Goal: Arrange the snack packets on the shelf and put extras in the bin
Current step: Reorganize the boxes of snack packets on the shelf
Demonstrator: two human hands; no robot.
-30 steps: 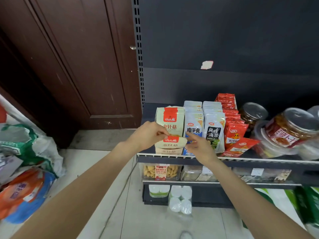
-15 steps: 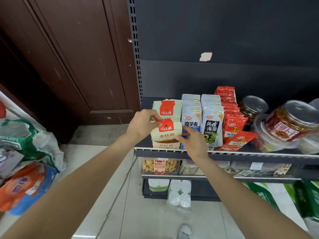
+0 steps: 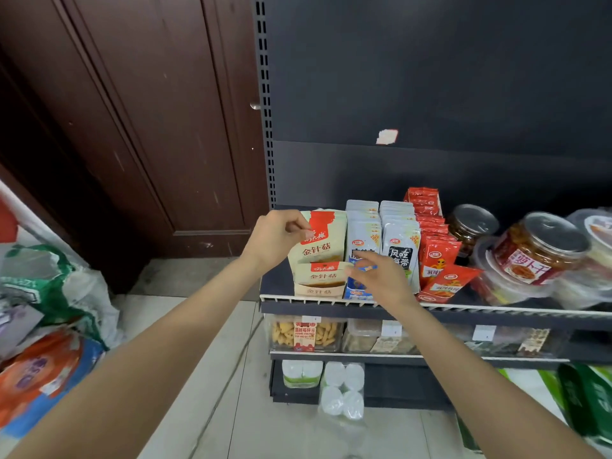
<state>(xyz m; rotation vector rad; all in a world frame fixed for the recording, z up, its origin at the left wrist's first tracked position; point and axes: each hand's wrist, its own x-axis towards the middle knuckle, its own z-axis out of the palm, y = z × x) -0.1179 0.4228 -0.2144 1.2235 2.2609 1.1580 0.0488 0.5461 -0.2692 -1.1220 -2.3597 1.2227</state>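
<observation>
While the left hand [image 3: 276,238] pinched the top edge of the cream enoki packet [image 3: 319,241], the right hand [image 3: 381,279] hovered half-open just beside it, holding nothing. That packet stood upright at the shelf's [image 3: 496,314] left front, long axis vertical, printed face toward the camera, behind its display carton [image 3: 319,283]. Released carelessly, it could probably flop forward over the rail.
</observation>
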